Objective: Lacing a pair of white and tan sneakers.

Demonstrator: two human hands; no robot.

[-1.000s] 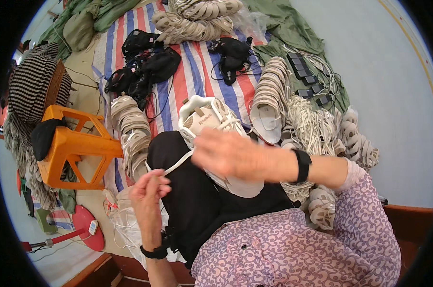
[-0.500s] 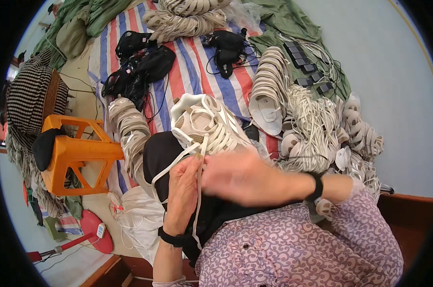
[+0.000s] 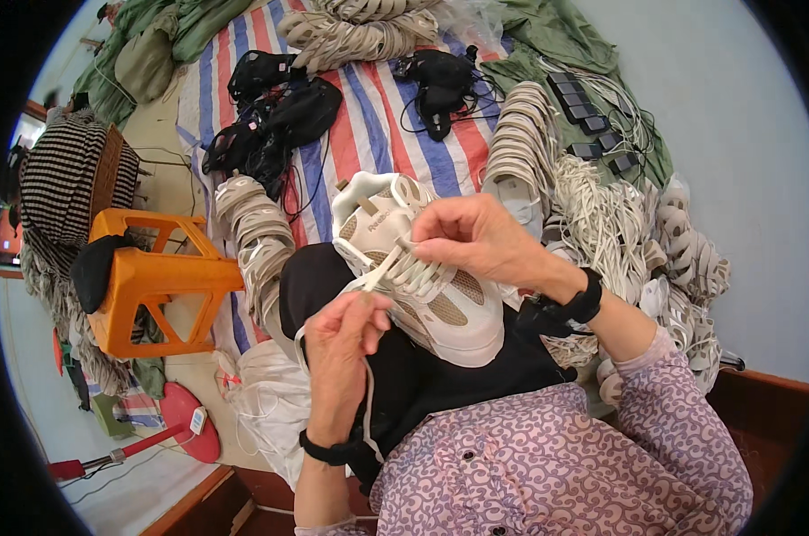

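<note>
A white and beige sneaker upper [image 3: 449, 326] rests on my black-clad lap, its collar pointing away to the upper left. A flat white shoelace [image 3: 382, 270] runs through its eyelets. Just left of the lacing, my left hand [image 3: 340, 344] pinches the shoelace between thumb and fingers, and a loose length trails down past its wrist. Over the upper's far side, my right hand [image 3: 485, 237] pinches the lace close to the top eyelets. The lace is stretched between the two hands. Both wrists wear black bands.
An orange plastic stool [image 3: 159, 281] stands at the left. Stacked shoe uppers [image 3: 254, 237] lie beside it, with more [image 3: 522, 134] at right near a heap of white laces [image 3: 601, 219]. Black bundles [image 3: 301, 112] lie on the striped sheet [image 3: 368, 116]. A red round base [image 3: 192, 420] is lower left.
My right hand has moved up and away from beside my left hand to the upper's eyelets. More of the upper's toe now shows. The view has shifted slightly.
</note>
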